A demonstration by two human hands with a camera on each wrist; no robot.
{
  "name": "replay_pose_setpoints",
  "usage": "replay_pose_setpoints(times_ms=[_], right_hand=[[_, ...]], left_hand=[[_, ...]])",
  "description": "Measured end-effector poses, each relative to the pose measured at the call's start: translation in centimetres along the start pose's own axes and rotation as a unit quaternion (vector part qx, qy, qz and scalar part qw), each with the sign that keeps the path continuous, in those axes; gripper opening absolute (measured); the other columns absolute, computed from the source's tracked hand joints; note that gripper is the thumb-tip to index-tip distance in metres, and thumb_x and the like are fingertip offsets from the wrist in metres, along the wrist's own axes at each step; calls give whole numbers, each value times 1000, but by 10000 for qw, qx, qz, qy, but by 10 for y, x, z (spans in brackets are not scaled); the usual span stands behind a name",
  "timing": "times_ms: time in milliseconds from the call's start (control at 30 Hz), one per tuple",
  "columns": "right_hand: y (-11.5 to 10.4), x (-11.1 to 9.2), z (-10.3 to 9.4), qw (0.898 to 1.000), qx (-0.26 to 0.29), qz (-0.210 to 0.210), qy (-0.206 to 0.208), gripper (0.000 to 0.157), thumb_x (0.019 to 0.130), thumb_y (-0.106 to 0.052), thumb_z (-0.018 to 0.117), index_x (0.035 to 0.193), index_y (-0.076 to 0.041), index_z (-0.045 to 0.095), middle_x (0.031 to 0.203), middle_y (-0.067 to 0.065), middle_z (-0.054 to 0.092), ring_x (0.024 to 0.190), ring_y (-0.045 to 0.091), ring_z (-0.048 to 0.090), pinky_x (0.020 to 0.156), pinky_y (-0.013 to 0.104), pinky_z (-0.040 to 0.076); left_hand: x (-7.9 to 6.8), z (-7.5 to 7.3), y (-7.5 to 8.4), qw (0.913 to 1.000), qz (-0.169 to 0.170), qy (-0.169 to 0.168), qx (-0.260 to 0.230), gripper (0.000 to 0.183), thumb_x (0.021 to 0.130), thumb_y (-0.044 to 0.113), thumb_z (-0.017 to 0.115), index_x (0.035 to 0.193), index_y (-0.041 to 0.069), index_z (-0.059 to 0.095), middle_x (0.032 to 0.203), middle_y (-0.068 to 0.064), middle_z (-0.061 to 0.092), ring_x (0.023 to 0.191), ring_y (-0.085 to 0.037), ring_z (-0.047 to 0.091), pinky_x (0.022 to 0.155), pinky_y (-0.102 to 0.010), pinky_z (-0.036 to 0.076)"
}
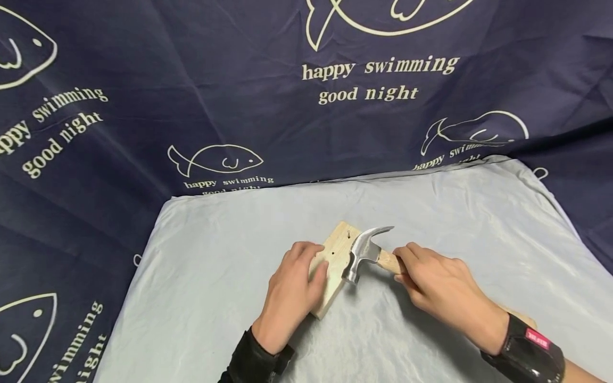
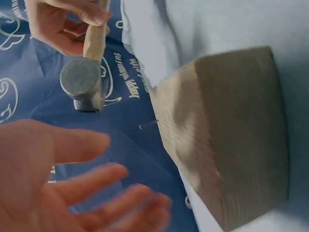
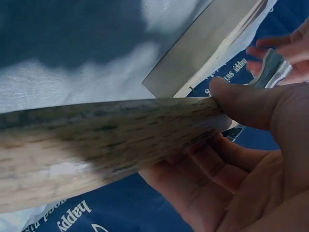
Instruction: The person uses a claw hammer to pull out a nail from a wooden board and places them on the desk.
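Note:
My right hand (image 1: 445, 287) grips the wooden handle of a claw hammer (image 1: 365, 249). The hammer's steel head hangs over the right edge of a pale wooden block (image 1: 339, 246), claw pointing away and striking face toward me. A thin nail (image 2: 148, 124) sticks up from the block's top near its far end, and a small dark hole shows closer to the middle. Over the block's left side is my left hand (image 1: 289, 292), its fingers loosely spread and holding nothing. The left wrist view shows those fingers (image 2: 91, 181) apart from the wood. Close up, the handle (image 3: 111, 137) crosses the right wrist view.
A light grey-blue cloth (image 1: 215, 266) covers the table under the block. Dark blue fabric (image 1: 239, 80) printed with fish and lettering rises behind the table and along its sides. Black bands (image 1: 524, 348) wrap both wrists.

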State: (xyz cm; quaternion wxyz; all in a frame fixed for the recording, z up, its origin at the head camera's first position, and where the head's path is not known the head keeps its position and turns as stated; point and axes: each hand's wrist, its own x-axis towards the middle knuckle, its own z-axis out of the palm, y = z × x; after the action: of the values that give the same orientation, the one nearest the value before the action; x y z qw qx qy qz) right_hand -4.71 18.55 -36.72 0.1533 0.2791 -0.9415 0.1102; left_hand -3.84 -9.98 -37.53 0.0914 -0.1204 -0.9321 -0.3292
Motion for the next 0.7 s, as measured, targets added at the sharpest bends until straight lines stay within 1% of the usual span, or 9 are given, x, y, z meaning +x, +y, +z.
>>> replay_pose_setpoints(times_ms=[100,167,233,300,367,400,467,600,700], right_hand=[[-2,1,0,9999,19,-99,64,30,83,-18,84,107,-14,66,85,-9,54,67,10,55,42,33,41],[-3,1,-1,9998,24,-153,98,31,82,-18,85,107,-15,66,86,-9,55,68,11,56,42,33,41],[-6,1,-2,9997,20,-199,116,32,82,-18,85,107,-15,66,87,-9,56,68,11,57,43,32,41],[-8,2,-3,9997,47,-216,104,33,82,-18,86,108,-15,66,87,-9,56,69,11,57,43,32,41],[-10,2,-4,9996,60,-247,92,33,82,-18,86,109,-15,66,88,-9,57,70,10,58,43,31,41],[-11,3,-4,9996,68,-261,85,33,82,-18,86,109,-15,67,88,-9,57,70,10,58,43,31,41],[-14,3,-4,9995,110,-287,65,33,82,-18,86,109,-16,67,88,-10,57,70,9,58,43,30,41],[-17,4,-4,9991,75,-417,51,32,82,-17,85,108,-16,67,88,-10,57,70,9,57,43,28,40],[-19,4,-4,9987,55,-492,84,31,82,-15,83,108,-15,67,90,-9,58,70,9,57,43,28,41]], left_hand=[[5,-1,2,9961,207,-65,-852,32,104,16,69,136,10,69,134,-4,63,115,-26,66,89,-46,57],[8,-1,4,9887,210,-267,-1463,35,105,13,67,140,11,65,138,-4,60,119,-27,65,97,-44,55],[10,-1,5,9777,90,-532,-2031,40,107,13,65,147,11,60,143,-6,56,123,-28,63,103,-40,54],[11,0,7,9633,-145,-821,-2550,48,108,15,63,154,12,51,149,-7,50,128,-29,60,106,-36,51],[13,1,8,9499,-349,-1038,-2928,57,108,17,63,161,13,42,154,-9,45,131,-29,58,109,-33,49],[13,1,9,9446,-441,-1127,-3053,61,108,18,63,163,13,37,156,-10,43,132,-28,57,109,-32,48],[15,1,10,9371,-583,-1282,-3193,68,108,20,63,166,14,30,159,-11,41,133,-26,56,110,-32,48],[16,1,9,9323,-708,-1505,-3212,71,108,23,64,168,11,28,159,-12,45,132,-23,59,107,-37,50],[18,2,6,9255,-803,-1668,-3303,71,108,24,65,167,8,29,156,-11,50,124,-20,63,99,-36,54]])
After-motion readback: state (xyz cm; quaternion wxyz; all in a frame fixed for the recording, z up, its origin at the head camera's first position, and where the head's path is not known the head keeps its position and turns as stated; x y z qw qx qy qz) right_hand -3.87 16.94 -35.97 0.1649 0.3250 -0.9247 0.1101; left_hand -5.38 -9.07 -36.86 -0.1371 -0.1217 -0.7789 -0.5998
